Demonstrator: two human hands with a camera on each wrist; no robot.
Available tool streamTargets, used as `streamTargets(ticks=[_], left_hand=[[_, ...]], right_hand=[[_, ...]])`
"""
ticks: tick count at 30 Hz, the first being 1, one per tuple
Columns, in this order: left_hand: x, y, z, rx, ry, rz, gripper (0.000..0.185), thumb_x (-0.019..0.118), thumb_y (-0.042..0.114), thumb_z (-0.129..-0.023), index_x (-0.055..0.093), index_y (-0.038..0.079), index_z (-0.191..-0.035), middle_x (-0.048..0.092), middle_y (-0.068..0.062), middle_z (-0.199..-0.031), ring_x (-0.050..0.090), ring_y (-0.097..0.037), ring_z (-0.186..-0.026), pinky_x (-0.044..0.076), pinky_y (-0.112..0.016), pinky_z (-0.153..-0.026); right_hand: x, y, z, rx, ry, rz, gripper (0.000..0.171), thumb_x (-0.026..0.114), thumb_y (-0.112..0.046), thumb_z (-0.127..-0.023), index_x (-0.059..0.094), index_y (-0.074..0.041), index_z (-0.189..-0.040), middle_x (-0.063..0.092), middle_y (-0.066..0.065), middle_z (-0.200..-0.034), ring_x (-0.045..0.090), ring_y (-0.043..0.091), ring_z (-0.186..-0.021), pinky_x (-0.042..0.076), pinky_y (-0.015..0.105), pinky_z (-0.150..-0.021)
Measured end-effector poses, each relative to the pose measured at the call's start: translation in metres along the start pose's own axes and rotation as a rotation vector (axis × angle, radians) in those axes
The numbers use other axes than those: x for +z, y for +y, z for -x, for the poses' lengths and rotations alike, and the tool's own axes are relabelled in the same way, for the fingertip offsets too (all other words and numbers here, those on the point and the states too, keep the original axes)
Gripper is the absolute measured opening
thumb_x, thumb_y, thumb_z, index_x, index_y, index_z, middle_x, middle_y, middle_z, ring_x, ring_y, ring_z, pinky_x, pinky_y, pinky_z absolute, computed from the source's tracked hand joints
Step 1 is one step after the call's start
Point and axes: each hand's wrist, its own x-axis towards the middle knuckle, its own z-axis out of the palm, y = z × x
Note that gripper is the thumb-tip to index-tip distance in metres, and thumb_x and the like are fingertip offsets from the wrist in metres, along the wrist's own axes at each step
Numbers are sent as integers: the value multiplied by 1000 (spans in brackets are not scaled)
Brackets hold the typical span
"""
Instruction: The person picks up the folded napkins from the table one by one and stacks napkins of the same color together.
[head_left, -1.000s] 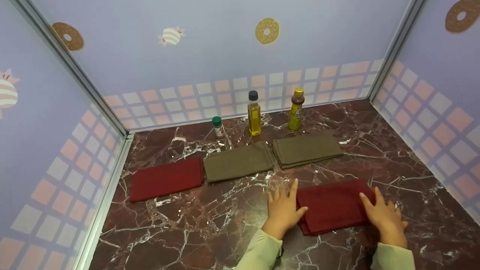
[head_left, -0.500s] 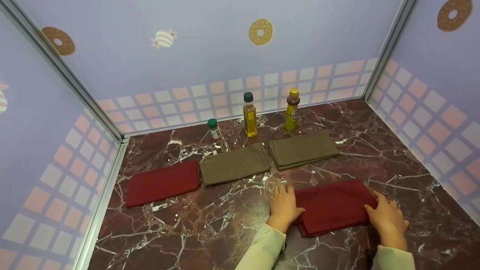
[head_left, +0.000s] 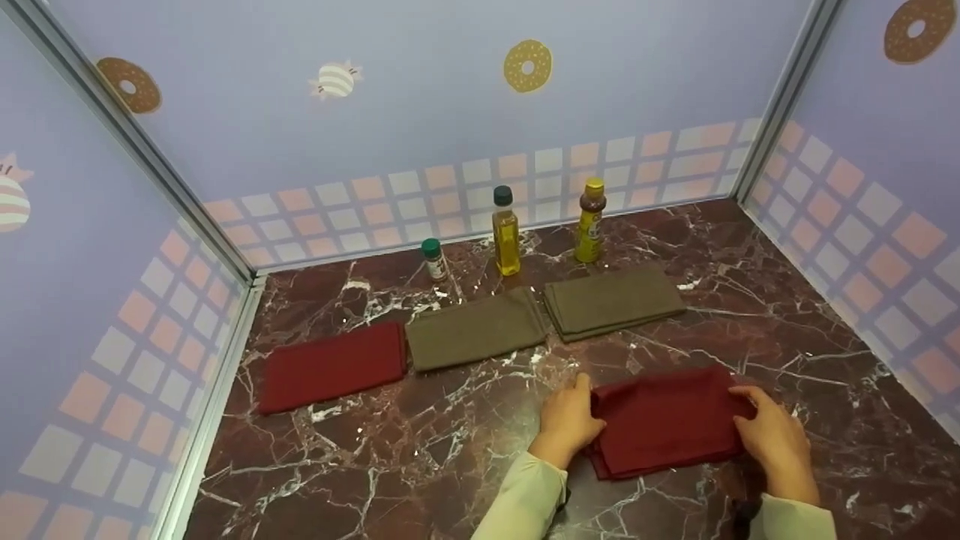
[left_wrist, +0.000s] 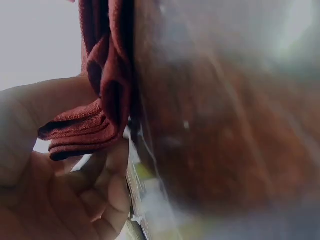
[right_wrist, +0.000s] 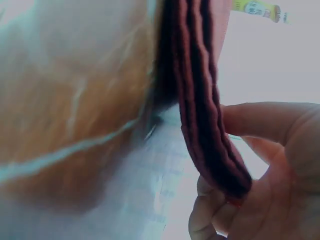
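One red cloth (head_left: 664, 426) is held at its two ends by the left hand (head_left: 568, 420) and the right hand (head_left: 775, 439). Another red cloth (head_left: 335, 368) and two green cloths (head_left: 478, 331) are laid in a row on the table (head_left: 412, 465). Behind them, a jar (head_left: 434, 260), a clear bottle (head_left: 506, 232) and a yellow bottle (head_left: 590, 225) are set near the wall (head_left: 420, 112).

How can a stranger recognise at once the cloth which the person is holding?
On the dark veined table, three folded cloths form a row in front of the bottles. Nearer the person is a dark red folded cloth. Unlike the red cloth at the row's left end, it is held by the left hand and the right hand.
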Motion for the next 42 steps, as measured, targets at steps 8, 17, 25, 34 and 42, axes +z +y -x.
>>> streamTargets(ticks=[8,17,25,34,42], left_hand=[[-14,-32,7,-20,3,213,60,72,23,-71,40,15,-121,60,-4,-69,55,-20,-56,40,-33,-47],[-33,-83,19,-66,228,398,55,68,12,-78,33,16,-120,59,-12,-71,58,-26,-61,45,-36,-53],[-55,-139,36,-60,322,355,20,63,8,-82,48,15,-92,55,-3,-89,57,-22,-86,45,-38,-71],[-79,-192,58,-200,430,335,12,63,8,-82,66,14,-92,58,-6,-98,56,-26,-96,43,-40,-84],[-103,-236,81,-304,310,300,49,72,13,-74,57,13,-121,44,-13,-125,47,-33,-112,40,-46,-90]], right_hand=[[6,-23,-5,-124,-1,-78,21,56,-18,-86,64,-7,-103,52,30,-115,50,46,-96,38,53,-75],[39,-66,-13,-255,29,-142,24,59,-16,-85,64,-10,-107,53,24,-118,46,43,-109,35,54,-87],[75,-112,-21,-401,51,-223,23,63,-12,-82,67,-12,-105,59,12,-109,52,33,-107,37,47,-90],[110,-170,-18,-491,50,-219,21,69,-18,-78,69,-19,-100,61,-2,-102,57,21,-99,41,41,-84],[139,-220,-14,-592,19,-194,26,69,-21,-78,68,-23,-104,60,-3,-103,56,18,-94,43,39,-81]])
